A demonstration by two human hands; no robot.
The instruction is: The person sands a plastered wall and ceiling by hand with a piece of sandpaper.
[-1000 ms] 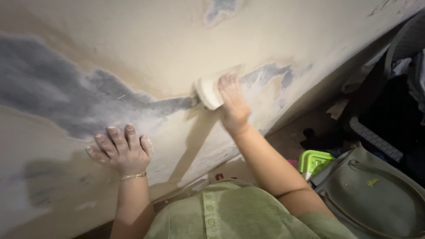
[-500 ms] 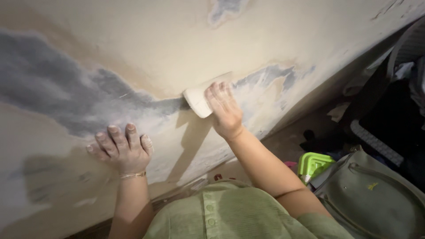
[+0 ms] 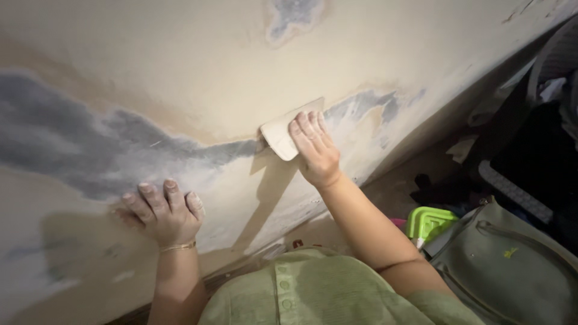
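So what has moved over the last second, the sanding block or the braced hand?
The right hand has slid the pale sanding block leftward and slightly down along the wall, from the edge of the small grey patch toward the tip of the large one. The grip on it is unchanged. The left hand stays flat on the wall, and the green box and grey bag have not moved.

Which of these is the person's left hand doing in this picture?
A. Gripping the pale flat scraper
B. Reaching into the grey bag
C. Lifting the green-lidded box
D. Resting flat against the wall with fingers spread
D: the left hand lies palm-down on the wall with its fingers spread, while the right hand presses the pale flat scraper to the wall.
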